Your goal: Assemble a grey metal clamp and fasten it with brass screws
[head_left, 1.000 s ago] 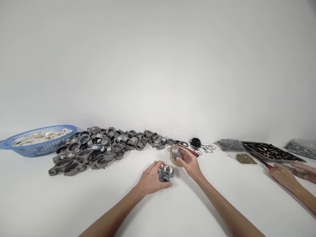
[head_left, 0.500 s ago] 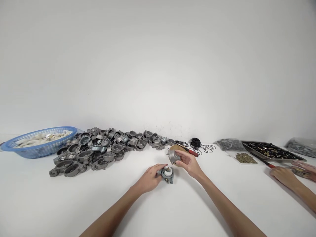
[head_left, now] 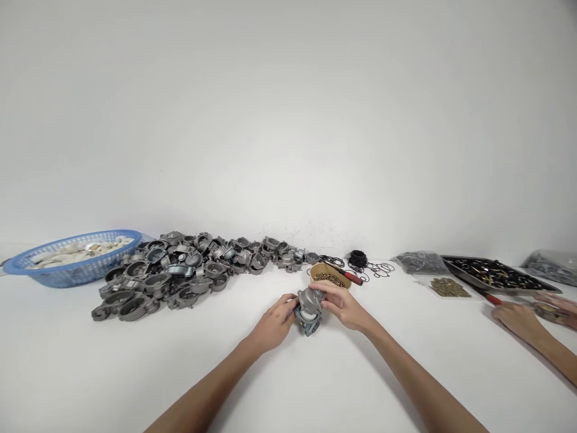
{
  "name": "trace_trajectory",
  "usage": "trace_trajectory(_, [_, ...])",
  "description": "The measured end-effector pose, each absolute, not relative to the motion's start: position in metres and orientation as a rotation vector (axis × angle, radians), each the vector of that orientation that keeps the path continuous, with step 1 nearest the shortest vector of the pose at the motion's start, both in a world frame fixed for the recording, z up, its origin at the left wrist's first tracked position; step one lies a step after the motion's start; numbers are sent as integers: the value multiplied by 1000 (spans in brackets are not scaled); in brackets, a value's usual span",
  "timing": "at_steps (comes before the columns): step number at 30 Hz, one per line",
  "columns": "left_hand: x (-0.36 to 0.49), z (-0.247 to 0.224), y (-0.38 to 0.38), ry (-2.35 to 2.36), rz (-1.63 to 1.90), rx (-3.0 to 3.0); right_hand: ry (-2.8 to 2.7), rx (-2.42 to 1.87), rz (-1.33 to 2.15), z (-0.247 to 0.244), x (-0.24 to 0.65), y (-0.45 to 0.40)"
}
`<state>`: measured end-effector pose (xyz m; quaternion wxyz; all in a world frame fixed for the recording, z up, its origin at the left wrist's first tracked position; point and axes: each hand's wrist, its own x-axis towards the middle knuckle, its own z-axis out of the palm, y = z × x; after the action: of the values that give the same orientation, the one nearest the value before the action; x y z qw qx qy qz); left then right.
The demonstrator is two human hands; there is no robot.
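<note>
1. Left hand (head_left: 273, 322): curls its fingers onto the left side of a blue-grey cast-metal body (head_left: 311, 328) and holds it above the white tabletop (head_left: 288, 385); hides its thumb, so cannot tell where that presses.
2. Right hand (head_left: 345, 307): pinches a dull grey, rounded metal cover (head_left: 310, 297) between thumb and fingers at its right side.
3. Cover: tilts over the top of the body, between both hands; leaves a white rounded insert (head_left: 309, 315) partly visible beneath. Cannot tell whether fully seated.
4. Round tan bowl (head_left: 321, 267): sits just beyond the right hand, holds small brass-coloured pieces (head_left: 330, 279), and carries a red-handled tool (head_left: 353, 277) across its rim.
5. Coil of thin black rings (head_left: 358, 259): lies near the wall, beside loose black rings (head_left: 381, 267).
6. Heap of grey cup-shaped metal parts (head_left: 171, 270): spreads across the left half.
7. Blue oval plastic basket (head_left: 72, 275): stands at far left, filled with whitish pieces (head_left: 72, 252).
8. Clear bag of grey parts (head_left: 419, 263): lies right of the rings, behind a flat clear bag of brass-coloured bits (head_left: 448, 287).
9. Shallow metal tray (head_left: 536, 293): holds black parts; has another clear bag (head_left: 552, 266) behind its right end.
10. Co-worker's hands (head_left: 518, 322): rest at the right edge, near a red handle (head_left: 493, 299).
</note>
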<state>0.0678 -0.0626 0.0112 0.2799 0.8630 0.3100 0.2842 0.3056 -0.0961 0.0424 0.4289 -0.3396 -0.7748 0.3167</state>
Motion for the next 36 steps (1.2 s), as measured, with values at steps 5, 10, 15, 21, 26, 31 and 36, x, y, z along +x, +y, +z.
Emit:
trace_trajectory(5, [67, 10, -62, 895, 773, 2320, -1929, -869, 773, 44, 306, -98])
trace_trajectory(10, [67, 12, -62, 931, 736, 2329, -1936, -855, 783, 47, 308, -99])
trace_trajectory(15, [67, 12, -63, 943, 717, 2338, -1981, -863, 769, 47, 309, -99])
trace_trajectory(21, [66, 14, -64, 951, 717, 2316, -2009, -907, 740, 42, 306, -100])
trace_trajectory(26, [66, 16, -65, 943, 741, 2286, -1967, -913, 694, 41, 301, -101])
trace_trajectory(31, [67, 17, -66, 928, 726, 2296, -1956, -912, 662, 39, 292, -103])
trace_trajectory(36, [67, 17, -66, 930, 759, 2278, -1911, -937, 583, 37, 292, -98])
